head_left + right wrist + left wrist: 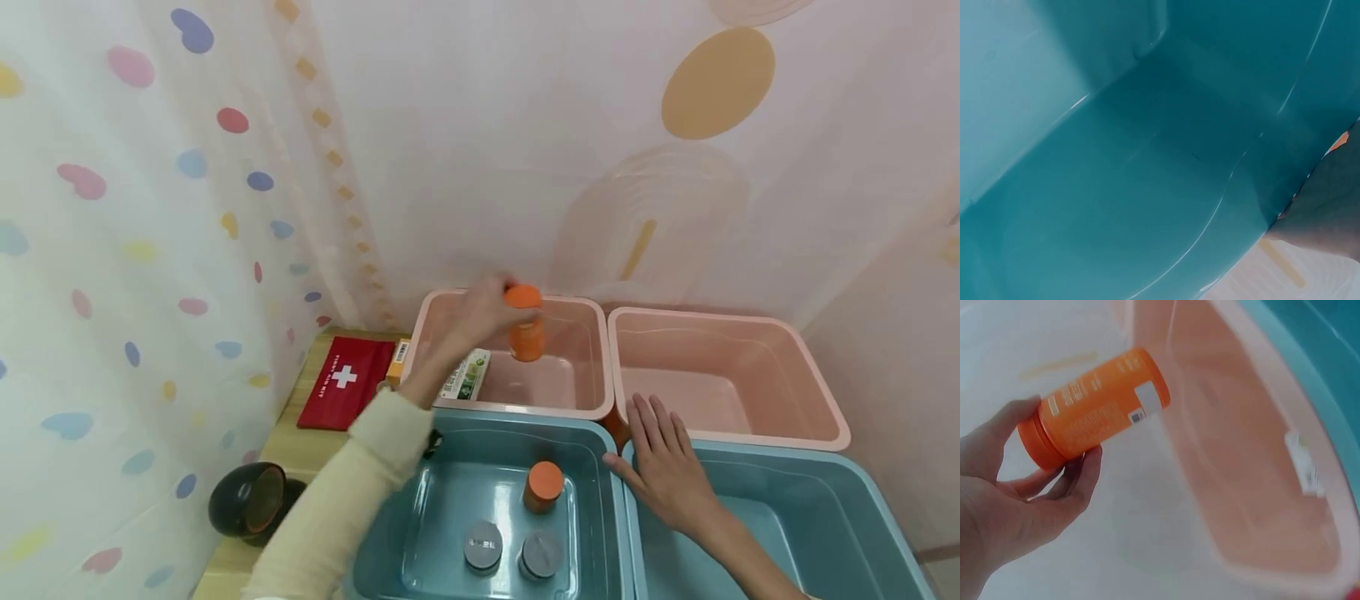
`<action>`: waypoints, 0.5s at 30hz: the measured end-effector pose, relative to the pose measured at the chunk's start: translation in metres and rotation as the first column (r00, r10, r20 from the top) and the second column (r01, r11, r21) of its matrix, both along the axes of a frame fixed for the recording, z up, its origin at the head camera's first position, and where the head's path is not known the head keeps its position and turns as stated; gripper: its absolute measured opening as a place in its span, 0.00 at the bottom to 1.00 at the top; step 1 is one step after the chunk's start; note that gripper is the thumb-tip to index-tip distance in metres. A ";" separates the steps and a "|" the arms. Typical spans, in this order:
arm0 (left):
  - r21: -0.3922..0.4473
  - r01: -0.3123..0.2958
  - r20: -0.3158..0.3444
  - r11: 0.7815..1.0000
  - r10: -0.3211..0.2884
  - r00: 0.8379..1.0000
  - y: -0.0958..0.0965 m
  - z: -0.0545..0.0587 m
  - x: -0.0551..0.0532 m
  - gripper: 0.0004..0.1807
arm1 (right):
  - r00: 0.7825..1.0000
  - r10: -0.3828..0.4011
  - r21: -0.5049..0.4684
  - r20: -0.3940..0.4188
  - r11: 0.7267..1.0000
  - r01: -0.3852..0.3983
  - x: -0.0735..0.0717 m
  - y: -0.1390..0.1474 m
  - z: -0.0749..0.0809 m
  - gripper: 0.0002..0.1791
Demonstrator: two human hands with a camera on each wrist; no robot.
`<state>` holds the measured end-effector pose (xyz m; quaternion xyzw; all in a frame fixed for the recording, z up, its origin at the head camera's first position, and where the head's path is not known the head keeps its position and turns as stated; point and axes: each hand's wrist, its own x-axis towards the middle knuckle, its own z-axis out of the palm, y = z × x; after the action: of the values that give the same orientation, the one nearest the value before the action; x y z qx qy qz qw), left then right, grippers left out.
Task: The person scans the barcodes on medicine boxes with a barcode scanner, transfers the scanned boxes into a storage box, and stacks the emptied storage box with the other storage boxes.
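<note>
An orange bottle (pixel 527 337) with an orange lid is held by its lid end in my left hand (pixel 487 312), above the left pink bin (pixel 551 396). In the left wrist view, thumb and fingers grip the orange bottle (pixel 1100 409) around its cap, and its printed label shows. My right hand (pixel 667 458) rests with fingers straight on the rim of the right blue bin (pixel 757 450). Only a dark part of the right hand (pixel 1325 200) shows at the edge of the right wrist view.
Another orange-lidded bottle (pixel 543 483) and two grey-lidded containers (pixel 482 546) stand in the left blue bin (pixel 517 421). A white-green box (pixel 468 375) lies in the left pink bin. Beside the bins are a red first aid pouch (pixel 345 379), a yellow box (pixel 397 362) and black bowls (pixel 243 500).
</note>
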<state>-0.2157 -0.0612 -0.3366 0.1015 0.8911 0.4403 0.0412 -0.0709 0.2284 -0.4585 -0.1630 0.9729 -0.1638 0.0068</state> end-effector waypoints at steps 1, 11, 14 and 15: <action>0.012 0.005 -0.004 1.000 -0.005 1.000 -0.013 0.005 0.005 0.24 | 1.000 -0.003 0.002 -0.001 1.000 0.003 0.001 0.001 0.001 0.51; 0.031 0.107 -0.098 0.994 -0.104 0.990 -0.031 0.025 0.035 0.27 | 1.000 0.000 -0.013 0.013 1.000 0.000 -0.005 0.005 0.003 0.52; 0.070 0.194 -0.124 0.978 -0.185 0.975 0.000 0.019 0.029 0.28 | 1.000 0.004 -0.019 0.031 1.000 -0.004 -0.007 0.004 0.002 0.52; 0.092 0.225 -0.123 0.970 -0.213 0.969 0.012 0.016 0.026 0.28 | 0.999 0.005 -0.018 0.032 1.000 -0.005 -0.007 0.003 0.001 0.52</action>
<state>-0.1897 -0.0496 -0.3202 0.2262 0.8509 0.4729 0.0340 -0.0778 0.2318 -0.4573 -0.1628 0.9708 -0.1751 0.0212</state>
